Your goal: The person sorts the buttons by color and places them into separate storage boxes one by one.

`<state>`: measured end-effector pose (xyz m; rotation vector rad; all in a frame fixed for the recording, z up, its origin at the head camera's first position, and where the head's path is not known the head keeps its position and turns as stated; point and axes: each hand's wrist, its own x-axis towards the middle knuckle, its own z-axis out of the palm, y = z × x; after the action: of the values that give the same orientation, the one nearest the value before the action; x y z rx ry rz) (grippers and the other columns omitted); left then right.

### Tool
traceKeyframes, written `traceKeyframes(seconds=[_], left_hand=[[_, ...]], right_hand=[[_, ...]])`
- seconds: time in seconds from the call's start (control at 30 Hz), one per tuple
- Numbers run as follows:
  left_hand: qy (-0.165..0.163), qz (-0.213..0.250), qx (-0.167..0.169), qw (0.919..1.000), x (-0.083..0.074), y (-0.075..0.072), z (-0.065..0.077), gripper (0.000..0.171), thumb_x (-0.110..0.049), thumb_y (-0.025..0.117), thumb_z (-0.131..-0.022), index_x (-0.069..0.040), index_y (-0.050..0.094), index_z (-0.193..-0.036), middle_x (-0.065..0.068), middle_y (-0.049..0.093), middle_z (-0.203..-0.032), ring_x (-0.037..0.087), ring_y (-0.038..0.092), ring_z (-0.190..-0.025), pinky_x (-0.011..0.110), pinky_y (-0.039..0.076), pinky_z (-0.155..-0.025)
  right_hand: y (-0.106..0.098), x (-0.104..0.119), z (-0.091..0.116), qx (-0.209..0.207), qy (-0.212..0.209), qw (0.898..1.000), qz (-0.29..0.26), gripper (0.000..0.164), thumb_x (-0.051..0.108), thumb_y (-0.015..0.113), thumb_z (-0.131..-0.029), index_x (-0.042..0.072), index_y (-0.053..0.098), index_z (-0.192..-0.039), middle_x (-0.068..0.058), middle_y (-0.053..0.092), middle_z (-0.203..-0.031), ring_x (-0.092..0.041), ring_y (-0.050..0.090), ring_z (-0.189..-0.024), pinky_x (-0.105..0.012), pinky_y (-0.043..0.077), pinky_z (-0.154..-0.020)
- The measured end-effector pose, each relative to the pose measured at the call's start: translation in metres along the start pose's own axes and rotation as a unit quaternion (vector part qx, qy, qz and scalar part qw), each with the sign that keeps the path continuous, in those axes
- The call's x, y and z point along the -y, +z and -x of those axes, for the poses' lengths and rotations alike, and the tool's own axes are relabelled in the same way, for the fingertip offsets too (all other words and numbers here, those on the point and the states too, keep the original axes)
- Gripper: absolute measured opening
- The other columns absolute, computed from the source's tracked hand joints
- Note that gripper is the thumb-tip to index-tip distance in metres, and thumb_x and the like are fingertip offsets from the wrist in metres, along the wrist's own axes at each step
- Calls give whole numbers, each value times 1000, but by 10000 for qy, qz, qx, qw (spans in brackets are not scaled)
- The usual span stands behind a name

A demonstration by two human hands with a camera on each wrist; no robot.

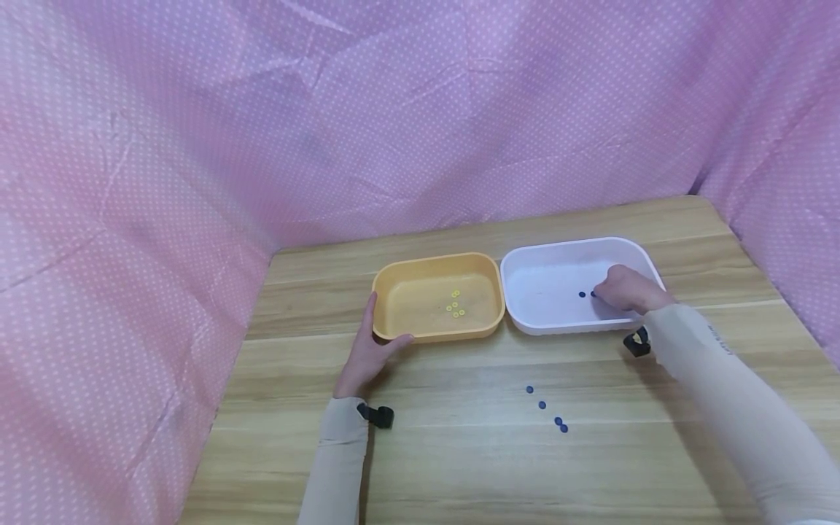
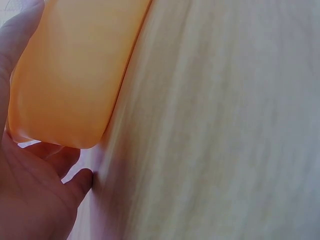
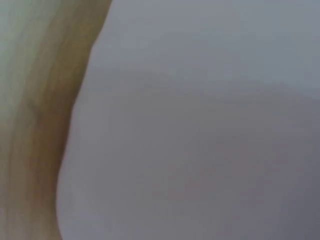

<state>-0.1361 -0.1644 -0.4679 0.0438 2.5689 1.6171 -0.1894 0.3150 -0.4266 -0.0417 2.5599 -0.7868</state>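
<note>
While your spread left hand [image 1: 365,356] clasped the orange tray [image 1: 459,335] at eight o'clock, presumably for steadiness, your curled right hand [image 1: 628,289] hid any hold.

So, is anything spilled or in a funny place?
Maybe: four small dark blue pieces lie loose on the table, while other dark blue ones are inside the white tray. They might be there on purpose. I see nothing tipped over or broken.
</note>
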Motion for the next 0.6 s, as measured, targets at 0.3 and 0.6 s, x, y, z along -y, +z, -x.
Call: traceKeyframes(seconds=[0.3, 0.6], left_hand=[[-20, 140, 106, 9998, -1, -1, 0, 116, -44, 84, -73, -37, 2, -155, -4, 12, -161, 16, 19, -144, 38, 16, -117], [-1, 172, 267, 9995, -31, -5, 13, 113, -28, 82, -80, -16, 0, -157, 10, 10, -162, 25, 19, -145, 39, 18, -117]], right_hand=[[-1, 3, 4, -19, 12, 9999, 157, 26, 14, 40, -93, -10, 49, -91, -12, 46, -74, -23, 45, -66, -32, 40, -57], [0, 0, 3, -84, -62, 9999, 128, 25, 14, 44, -93, -10, 49, -89, -11, 46, -73, -22, 45, -66, -32, 40, -58]])
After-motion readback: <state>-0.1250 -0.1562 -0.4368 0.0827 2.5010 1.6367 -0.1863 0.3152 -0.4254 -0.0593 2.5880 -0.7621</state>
